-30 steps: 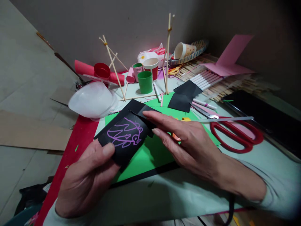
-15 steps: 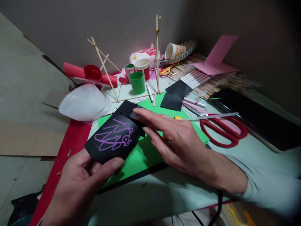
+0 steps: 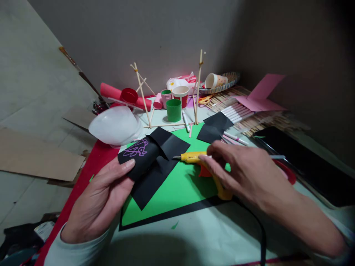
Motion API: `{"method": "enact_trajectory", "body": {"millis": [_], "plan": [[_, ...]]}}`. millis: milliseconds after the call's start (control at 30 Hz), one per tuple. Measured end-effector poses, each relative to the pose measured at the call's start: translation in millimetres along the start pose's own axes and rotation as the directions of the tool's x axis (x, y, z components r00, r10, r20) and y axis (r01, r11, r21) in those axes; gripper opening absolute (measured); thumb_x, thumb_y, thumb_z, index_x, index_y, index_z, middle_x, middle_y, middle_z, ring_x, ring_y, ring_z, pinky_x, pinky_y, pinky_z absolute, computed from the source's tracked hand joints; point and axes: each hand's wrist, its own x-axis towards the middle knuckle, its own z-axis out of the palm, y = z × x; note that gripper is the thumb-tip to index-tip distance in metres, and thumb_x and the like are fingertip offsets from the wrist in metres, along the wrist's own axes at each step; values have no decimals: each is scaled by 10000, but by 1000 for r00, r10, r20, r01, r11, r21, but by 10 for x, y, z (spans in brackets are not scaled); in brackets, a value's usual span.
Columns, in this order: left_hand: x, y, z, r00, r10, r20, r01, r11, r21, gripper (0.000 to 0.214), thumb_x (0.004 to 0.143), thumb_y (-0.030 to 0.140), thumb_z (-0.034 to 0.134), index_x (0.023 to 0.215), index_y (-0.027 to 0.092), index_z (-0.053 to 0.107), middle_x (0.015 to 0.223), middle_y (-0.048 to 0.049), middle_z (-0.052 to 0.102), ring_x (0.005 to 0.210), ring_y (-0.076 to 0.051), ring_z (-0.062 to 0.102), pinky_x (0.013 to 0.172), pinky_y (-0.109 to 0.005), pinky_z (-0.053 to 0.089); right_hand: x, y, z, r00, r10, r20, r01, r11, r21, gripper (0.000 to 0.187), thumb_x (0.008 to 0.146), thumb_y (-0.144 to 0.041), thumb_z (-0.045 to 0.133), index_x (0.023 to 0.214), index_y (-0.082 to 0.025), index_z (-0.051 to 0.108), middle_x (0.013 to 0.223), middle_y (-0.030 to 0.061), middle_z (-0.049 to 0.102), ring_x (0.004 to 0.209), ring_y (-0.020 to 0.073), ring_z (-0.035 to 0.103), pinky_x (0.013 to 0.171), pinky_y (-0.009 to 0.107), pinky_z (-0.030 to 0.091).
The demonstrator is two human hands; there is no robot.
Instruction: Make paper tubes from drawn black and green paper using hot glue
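A black paper piece (image 3: 144,160) with a purple line drawing is gripped at its lower left edge by my left hand (image 3: 102,192), thumb on top. A flap on it stands up, and another black paper sheet (image 3: 155,184) spreads beneath it; whether the two are joined I cannot tell. My right hand (image 3: 241,173) has its fingers closed on the upper body of a yellow glue gun (image 3: 191,157) with an orange trigger. The metal nozzle points left, close to the black paper. A glue stick (image 3: 277,157) juts out behind the hand. Below lies a black-edged green sheet (image 3: 177,199).
Behind stand a green cup (image 3: 173,111), a paper cup (image 3: 181,94) and a stick frame (image 3: 140,96). A white plastic bowl (image 3: 113,125) is at left. Black paper pieces (image 3: 215,127), markers (image 3: 235,111), partly hidden red-handled scissors (image 3: 290,174) and a dark flat device (image 3: 299,162) lie right.
My right hand has left the black paper and taken hold of the glue gun. The drawn-on paper has moved slightly, showing more of the black sheet. The view has shifted.
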Motion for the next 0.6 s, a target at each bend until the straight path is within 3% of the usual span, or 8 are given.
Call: {"method": "enact_trajectory", "body": {"millis": [67,200,300,433,533,600], "plan": [[8,15,-15,1000,22,15,-22,1000,-23,544,734,0,726,1241,198,745,1120,-57,827,1163,-281,750,957,-279,641,-128,13,102,996,-8,94,26,983,-183,405,1039,-504,456,790,-207,576,655,37,632,464,222,604,438,299,259],[-6,29,-37,994,95,45,-95,995,6,573,703,21,778,1251,182,727,1180,-65,811,1205,-295,727,1028,-322,614,-319,10,227,993,91,70,-67,954,-294,425,1019,-579,424,852,-207,544,722,68,649,523,258,649,465,282,212],[-25,6,-62,982,155,110,-159,987,30,622,694,74,829,1289,201,702,1254,-67,786,1248,-305,701,1050,-343,601,-346,14,220,961,212,179,-174,963,-205,466,1000,-639,411,826,-221,522,625,46,627,490,255,627,477,283,213],[-77,-45,-85,964,238,123,-245,968,49,605,674,118,877,1248,224,716,1267,-68,780,1271,-314,684,1019,-339,610,-324,43,165,885,321,337,-331,943,-29,377,954,-576,511,878,-213,580,667,48,678,552,252,653,499,318,340],[-116,-80,-92,944,319,89,-328,937,122,551,681,159,891,1204,206,725,1223,-59,796,1238,-294,702,1031,-327,598,-338,101,111,870,380,315,-437,890,133,356,922,-524,571,985,-186,662,712,58,717,589,245,676,521,346,457],[-130,-101,-91,924,378,62,-383,906,181,508,675,181,903,1156,203,740,1191,-50,807,1214,-282,715,1043,-313,585,-382,151,59,882,408,235,-466,830,308,369,891,-515,643,1042,-184,700,770,70,757,626,249,712,532,347,540]]}}
